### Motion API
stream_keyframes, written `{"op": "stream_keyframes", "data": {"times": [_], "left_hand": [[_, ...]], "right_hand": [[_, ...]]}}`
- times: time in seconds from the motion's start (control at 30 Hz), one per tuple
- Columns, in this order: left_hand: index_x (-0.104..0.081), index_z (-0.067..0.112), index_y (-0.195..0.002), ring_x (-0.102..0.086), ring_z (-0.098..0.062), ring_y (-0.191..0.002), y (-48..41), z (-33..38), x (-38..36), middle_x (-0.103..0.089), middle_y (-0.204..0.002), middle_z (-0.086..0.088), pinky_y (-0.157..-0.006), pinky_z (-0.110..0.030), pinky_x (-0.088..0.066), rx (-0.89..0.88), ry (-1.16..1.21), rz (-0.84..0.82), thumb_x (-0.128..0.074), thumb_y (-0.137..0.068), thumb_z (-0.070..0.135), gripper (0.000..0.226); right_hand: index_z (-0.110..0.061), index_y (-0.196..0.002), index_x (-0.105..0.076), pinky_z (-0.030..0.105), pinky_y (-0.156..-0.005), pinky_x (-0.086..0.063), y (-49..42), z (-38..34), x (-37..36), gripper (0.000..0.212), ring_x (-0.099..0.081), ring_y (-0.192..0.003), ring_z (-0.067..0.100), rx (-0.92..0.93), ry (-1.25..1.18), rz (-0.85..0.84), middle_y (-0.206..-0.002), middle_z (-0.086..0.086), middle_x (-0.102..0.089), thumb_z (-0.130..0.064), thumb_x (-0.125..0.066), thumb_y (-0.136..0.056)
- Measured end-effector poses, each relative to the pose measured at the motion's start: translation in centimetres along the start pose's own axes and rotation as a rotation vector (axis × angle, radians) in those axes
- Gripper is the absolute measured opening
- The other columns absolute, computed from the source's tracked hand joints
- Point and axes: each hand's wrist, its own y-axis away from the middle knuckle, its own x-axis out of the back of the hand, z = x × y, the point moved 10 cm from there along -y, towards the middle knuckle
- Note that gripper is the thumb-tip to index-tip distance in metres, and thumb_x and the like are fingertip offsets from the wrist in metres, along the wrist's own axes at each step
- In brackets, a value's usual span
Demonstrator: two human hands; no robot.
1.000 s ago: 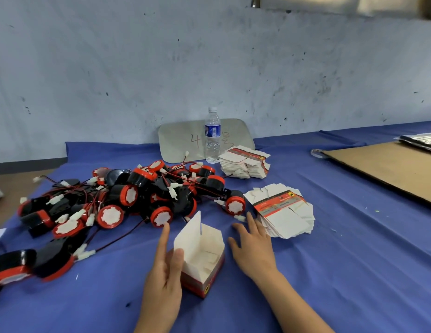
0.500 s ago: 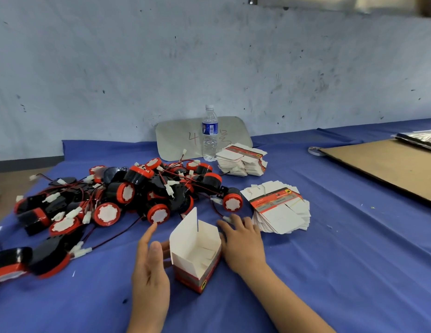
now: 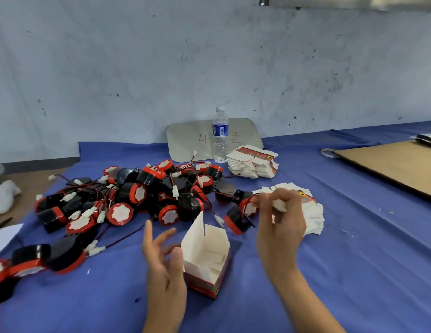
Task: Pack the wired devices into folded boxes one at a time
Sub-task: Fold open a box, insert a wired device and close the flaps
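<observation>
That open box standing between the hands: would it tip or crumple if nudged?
Probably light: the box looks empty and is thin card, so a nudge would likely slide or tip it. Its tall raised flap and open top suggest walls that flex easily. The open left hand beside it may steady it.

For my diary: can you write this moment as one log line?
left hand: open, beside folded box | right hand: pinching wired device by white plug | folded box: upright, open, empty

The devices (image 3: pixel 137 194) heap on the table's (image 3: pixel 354 260) left; box (image 3: pixel 205 258) before them near the front edge; bottle (image 3: pixel 220 138) at the far edge.
</observation>
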Motion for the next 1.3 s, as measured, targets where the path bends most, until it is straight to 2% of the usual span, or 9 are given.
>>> {"op": "stream_keyframes", "data": {"times": [0.13,0.23,0.33,0.5,0.63,0.8,0.93,1.07,1.3], "left_hand": [[-0.011,0.045,-0.150,-0.038,-0.016,-0.135,1.8,5.6,0.2,-0.026,-0.152,0.017,-0.106,-0.027,-0.036,-0.475,-0.232,0.042,-0.057,-0.080,0.069,0.087],[-0.012,0.051,-0.148,-0.017,-0.007,-0.145,2.8,6.5,-1.7,-0.012,-0.156,0.025,-0.109,-0.042,-0.032,-0.563,-0.370,-0.055,-0.054,-0.073,0.080,0.092],[-0.023,0.041,-0.147,-0.006,-0.017,-0.149,3.8,6.3,-4.2,-0.005,-0.160,0.013,-0.111,-0.038,-0.018,-0.667,-0.585,-0.183,-0.050,-0.070,0.082,0.091],[-0.015,0.030,-0.151,-0.005,-0.016,-0.150,3.1,5.7,-4.4,-0.024,-0.156,0.010,-0.117,-0.040,-0.006,-0.589,-0.646,-0.182,-0.047,-0.075,0.079,0.096],[-0.038,0.019,-0.137,-0.015,-0.006,-0.146,2.8,5.3,-4.7,-0.042,-0.144,0.004,-0.119,-0.039,0.005,-0.505,-0.657,-0.198,-0.058,-0.063,0.072,0.093],[-0.048,0.033,-0.128,-0.029,-0.003,-0.141,2.6,5.0,-4.0,-0.046,-0.135,0.024,-0.118,-0.036,0.016,-0.422,-0.562,-0.154,-0.069,-0.058,0.051,0.075],[-0.057,0.024,-0.122,-0.027,0.000,-0.142,2.3,4.7,-3.4,-0.055,-0.129,0.016,-0.118,-0.036,0.017,-0.371,-0.499,-0.146,-0.069,-0.063,0.044,0.064],[-0.046,0.035,-0.119,-0.034,0.001,-0.133,2.6,5.0,-3.2,-0.043,-0.135,0.023,-0.119,-0.045,0.000,-0.385,-0.428,-0.162,-0.056,-0.073,0.047,0.049],[-0.055,0.026,-0.128,-0.044,-0.017,-0.109,1.8,5.1,-2.6,-0.052,-0.119,0.017,-0.092,-0.074,-0.038,-0.377,-0.590,-0.104,-0.039,-0.090,0.066,0.057]], "right_hand": [[-0.050,-0.092,-0.044,0.024,-0.064,-0.053,-0.1,-3.0,0.3,0.022,-0.067,-0.066,0.017,-0.029,-0.287,0.010,-0.074,-0.010,-0.064,-0.030,-0.052,-0.095],[-0.049,-0.090,-0.046,0.026,-0.061,-0.054,-0.4,-4.6,0.9,0.025,-0.067,-0.062,0.021,-0.044,-0.373,0.052,-0.071,-0.006,-0.065,-0.025,-0.051,-0.095],[-0.045,-0.087,-0.048,0.030,-0.056,-0.055,-0.4,-5.4,1.0,0.025,-0.067,-0.055,0.027,-0.100,-0.491,0.047,-0.067,-0.002,-0.063,-0.022,-0.051,-0.096],[-0.026,-0.087,-0.047,0.026,-0.049,-0.051,-0.4,-3.4,-1.7,0.012,-0.062,-0.049,0.024,-0.374,-0.730,-0.168,-0.059,0.005,-0.060,-0.022,-0.055,-0.094],[-0.013,-0.086,-0.045,0.019,-0.045,-0.047,0.9,-0.7,-4.3,0.009,-0.056,-0.047,0.014,-0.748,-0.990,-0.240,-0.058,0.002,-0.055,-0.017,-0.053,-0.084],[-0.011,-0.087,-0.052,0.015,-0.049,-0.051,2.4,1.3,-5.2,0.010,-0.063,-0.053,0.012,-1.017,-1.204,-0.092,-0.061,0.005,-0.058,-0.011,-0.055,-0.078],[-0.006,-0.088,-0.053,0.016,-0.052,-0.054,2.7,3.4,-4.3,0.001,-0.066,-0.057,0.013,-1.109,-1.222,0.116,-0.064,0.008,-0.062,-0.006,-0.054,-0.087],[-0.007,-0.085,-0.054,0.021,-0.064,-0.057,1.8,4.0,-3.1,0.012,-0.071,-0.070,0.019,-0.942,-0.978,0.036,-0.067,0.010,-0.065,-0.001,-0.050,-0.095],[-0.025,-0.075,-0.064,0.011,-0.062,-0.040,2.1,-1.5,-6.3,0.019,-0.052,-0.067,0.006,-0.118,0.073,-0.732,-0.071,-0.008,-0.058,-0.012,-0.075,-0.082]]}}
